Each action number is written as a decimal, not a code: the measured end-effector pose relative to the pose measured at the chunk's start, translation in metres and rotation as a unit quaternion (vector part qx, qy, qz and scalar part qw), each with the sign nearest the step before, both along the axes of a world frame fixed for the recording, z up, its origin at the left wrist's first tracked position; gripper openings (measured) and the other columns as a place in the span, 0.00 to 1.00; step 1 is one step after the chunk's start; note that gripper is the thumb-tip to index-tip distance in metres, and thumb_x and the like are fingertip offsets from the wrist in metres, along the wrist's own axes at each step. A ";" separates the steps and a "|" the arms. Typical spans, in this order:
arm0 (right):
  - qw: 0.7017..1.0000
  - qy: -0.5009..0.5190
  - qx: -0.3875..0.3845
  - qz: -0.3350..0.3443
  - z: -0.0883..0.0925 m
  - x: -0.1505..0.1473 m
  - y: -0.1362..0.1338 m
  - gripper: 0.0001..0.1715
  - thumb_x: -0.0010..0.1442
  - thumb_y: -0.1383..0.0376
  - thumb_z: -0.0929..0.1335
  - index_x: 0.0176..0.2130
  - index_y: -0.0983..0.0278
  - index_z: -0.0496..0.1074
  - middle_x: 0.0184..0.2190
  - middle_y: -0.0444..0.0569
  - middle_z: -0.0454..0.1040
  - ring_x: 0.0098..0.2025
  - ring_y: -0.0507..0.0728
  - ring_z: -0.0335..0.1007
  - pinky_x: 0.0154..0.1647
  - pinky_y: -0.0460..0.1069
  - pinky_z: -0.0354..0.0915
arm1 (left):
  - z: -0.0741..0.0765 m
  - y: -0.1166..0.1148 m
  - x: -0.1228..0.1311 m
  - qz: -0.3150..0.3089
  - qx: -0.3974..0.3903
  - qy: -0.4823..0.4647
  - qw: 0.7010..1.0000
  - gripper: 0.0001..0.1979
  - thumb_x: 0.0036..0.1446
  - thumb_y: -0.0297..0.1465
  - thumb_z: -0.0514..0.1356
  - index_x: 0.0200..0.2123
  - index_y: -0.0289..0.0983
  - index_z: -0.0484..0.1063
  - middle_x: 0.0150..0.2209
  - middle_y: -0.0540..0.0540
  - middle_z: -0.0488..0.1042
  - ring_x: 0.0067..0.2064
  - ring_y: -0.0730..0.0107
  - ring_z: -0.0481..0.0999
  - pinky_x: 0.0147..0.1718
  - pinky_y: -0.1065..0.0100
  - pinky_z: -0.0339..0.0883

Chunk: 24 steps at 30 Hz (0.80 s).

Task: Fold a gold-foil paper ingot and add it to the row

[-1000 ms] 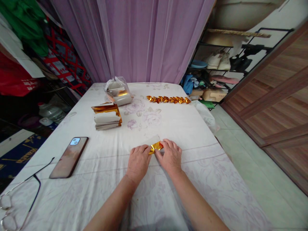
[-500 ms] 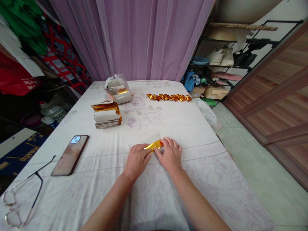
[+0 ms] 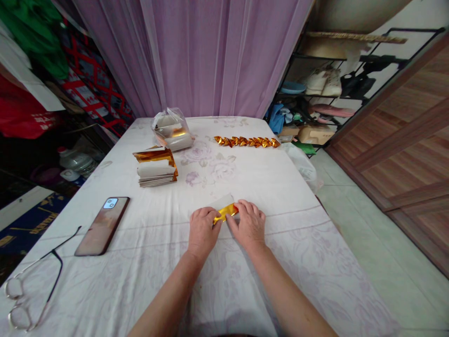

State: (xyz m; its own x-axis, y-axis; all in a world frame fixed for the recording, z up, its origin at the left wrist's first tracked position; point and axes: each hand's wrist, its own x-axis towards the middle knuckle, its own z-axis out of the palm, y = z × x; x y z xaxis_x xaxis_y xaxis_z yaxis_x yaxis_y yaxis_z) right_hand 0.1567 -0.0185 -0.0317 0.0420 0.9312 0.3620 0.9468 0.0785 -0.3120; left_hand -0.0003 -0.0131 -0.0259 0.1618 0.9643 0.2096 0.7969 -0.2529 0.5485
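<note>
A sheet of gold foil paper [image 3: 225, 213], partly folded into a band with a pale flap beyond it, lies on the table between my hands. My left hand [image 3: 204, 228] pinches its left end, thumb and fingers closed on it. At the right end, my right hand [image 3: 249, 224] grips the same paper, thumb on the near edge and fingers on top. Farther off, a row of folded gold foil pieces [image 3: 246, 142] stretches across the back right of the table. A stack of foil paper [image 3: 156, 171] lies to the left.
Behind the stack sits a clear plastic bag [image 3: 171, 129] with more paper. A phone [image 3: 103, 226] and eyeglasses [image 3: 35, 288] lie at the left on the cloth-covered table [image 3: 273, 187]. A purple curtain [image 3: 210, 56] hangs behind; a shoe rack [image 3: 322, 84] stands back right.
My left hand has shifted slightly right and in along the foil paper, and its left end is now bent up by the fingers. My right hand stays almost where it was.
</note>
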 end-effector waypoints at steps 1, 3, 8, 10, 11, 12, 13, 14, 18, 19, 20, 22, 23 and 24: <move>1.000 -0.002 -0.001 0.000 0.000 0.000 0.000 0.16 0.61 0.59 0.68 0.48 0.61 0.72 0.53 0.54 0.74 0.53 0.63 0.65 0.50 0.55 0.54 | -0.001 0.000 0.000 -0.002 0.007 0.000 1.000 0.07 0.58 0.28 0.63 0.40 0.42 0.78 0.42 0.47 0.78 0.46 0.62 0.74 0.49 0.57 0.64; 1.000 -0.004 -0.004 -0.001 -0.001 0.000 0.000 0.16 0.61 0.59 0.69 0.48 0.61 0.72 0.52 0.54 0.74 0.53 0.63 0.65 0.50 0.55 0.54 | -0.003 -0.001 -0.001 -0.004 0.016 0.000 1.000 0.10 0.58 0.28 0.62 0.42 0.44 0.79 0.43 0.46 0.78 0.46 0.62 0.74 0.49 0.56 0.64; 1.000 0.025 0.000 -0.004 -0.003 0.004 0.003 0.12 0.61 0.61 0.68 0.46 0.59 0.74 0.52 0.52 0.75 0.52 0.62 0.66 0.48 0.55 0.55 | -0.006 -0.001 -0.002 -0.004 0.018 0.008 1.000 0.10 0.58 0.29 0.63 0.42 0.44 0.79 0.44 0.47 0.78 0.46 0.61 0.74 0.49 0.55 0.65; 0.999 0.039 -0.003 -0.003 -0.003 0.007 0.006 0.10 0.61 0.62 0.68 0.44 0.58 0.75 0.50 0.50 0.76 0.50 0.61 0.66 0.46 0.54 0.56 | -0.007 -0.001 -0.002 -0.004 0.020 0.008 1.000 0.10 0.58 0.29 0.63 0.42 0.44 0.79 0.45 0.46 0.78 0.47 0.61 0.74 0.50 0.56 0.66; 0.999 0.046 -0.007 -0.002 -0.004 0.010 0.009 0.09 0.61 0.62 0.68 0.43 0.58 0.75 0.50 0.49 0.76 0.49 0.61 0.67 0.45 0.53 0.56 | -0.007 -0.001 -0.002 -0.004 0.020 0.008 1.000 0.10 0.58 0.28 0.63 0.42 0.44 0.79 0.45 0.46 0.78 0.47 0.61 0.74 0.50 0.56 0.66; 0.999 0.053 -0.011 -0.001 -0.004 0.013 0.011 0.09 0.61 0.63 0.68 0.43 0.58 0.76 0.49 0.48 0.77 0.48 0.60 0.67 0.45 0.53 0.56 | -0.008 -0.001 -0.002 -0.004 0.020 0.007 1.000 0.10 0.58 0.28 0.63 0.42 0.44 0.79 0.45 0.46 0.78 0.47 0.62 0.74 0.50 0.56 0.66; 0.998 0.060 -0.015 0.002 -0.005 0.016 0.014 0.08 0.61 0.64 0.68 0.42 0.58 0.76 0.48 0.47 0.77 0.47 0.60 0.67 0.44 0.52 0.57 | -0.008 -0.001 -0.002 -0.004 0.020 0.006 1.000 0.10 0.58 0.28 0.63 0.42 0.44 0.79 0.45 0.46 0.78 0.47 0.61 0.74 0.50 0.56 0.66; 0.998 0.067 -0.018 0.007 -0.006 0.019 0.017 0.07 0.61 0.64 0.68 0.41 0.58 0.76 0.46 0.47 0.78 0.46 0.59 0.68 0.44 0.52 0.57 | -0.008 -0.001 -0.002 -0.003 0.020 0.005 1.000 0.10 0.58 0.28 0.63 0.42 0.43 0.79 0.45 0.46 0.78 0.47 0.61 0.75 0.50 0.55 0.66; 0.997 0.079 -0.011 0.022 -0.013 0.033 0.032 0.09 0.62 0.67 0.66 0.39 0.60 0.77 0.42 0.48 0.78 0.43 0.58 0.69 0.45 0.51 0.61 | -0.009 0.000 -0.002 -0.007 0.022 0.001 1.000 0.10 0.57 0.27 0.63 0.42 0.43 0.79 0.44 0.46 0.78 0.47 0.61 0.75 0.50 0.55 0.67; 0.996 0.080 -0.007 0.023 -0.015 0.036 0.034 0.10 0.62 0.67 0.65 0.38 0.60 0.77 0.41 0.49 0.78 0.42 0.58 0.70 0.45 0.51 0.62 | -0.009 0.000 -0.002 -0.006 0.023 0.001 1.000 0.10 0.57 0.27 0.63 0.42 0.42 0.79 0.44 0.46 0.78 0.47 0.60 0.75 0.50 0.55 0.67; 0.996 0.083 0.000 0.022 -0.017 0.039 0.036 0.12 0.63 0.68 0.64 0.38 0.61 0.77 0.40 0.50 0.78 0.42 0.58 0.70 0.45 0.51 0.63 | -0.009 0.000 -0.002 -0.005 0.024 0.000 1.000 0.10 0.57 0.27 0.63 0.42 0.42 0.79 0.44 0.46 0.78 0.47 0.60 0.75 0.50 0.55 0.67; 0.995 0.093 0.026 0.020 -0.017 0.041 0.035 0.16 0.64 0.68 0.61 0.39 0.63 0.77 0.38 0.51 0.79 0.41 0.57 0.72 0.46 0.51 0.65 | -0.009 0.000 -0.002 -0.002 0.025 0.000 1.000 0.10 0.58 0.27 0.62 0.42 0.42 0.79 0.44 0.46 0.78 0.47 0.60 0.75 0.50 0.55 0.67; 0.994 0.098 0.044 0.022 -0.017 0.041 0.032 0.18 0.66 0.68 0.59 0.40 0.63 0.77 0.39 0.52 0.79 0.42 0.58 0.72 0.47 0.52 0.66 | -0.009 0.000 -0.002 -0.002 0.025 0.000 1.000 0.10 0.58 0.27 0.62 0.42 0.42 0.79 0.45 0.46 0.78 0.47 0.60 0.75 0.50 0.55 0.67; 0.992 0.101 0.062 0.031 -0.015 0.040 0.028 0.19 0.67 0.67 0.58 0.43 0.64 0.77 0.40 0.53 0.79 0.44 0.58 0.73 0.49 0.52 0.66 | -0.009 0.000 -0.002 -0.003 0.025 0.001 1.000 0.10 0.58 0.27 0.62 0.42 0.42 0.79 0.45 0.46 0.78 0.47 0.60 0.75 0.50 0.55 0.67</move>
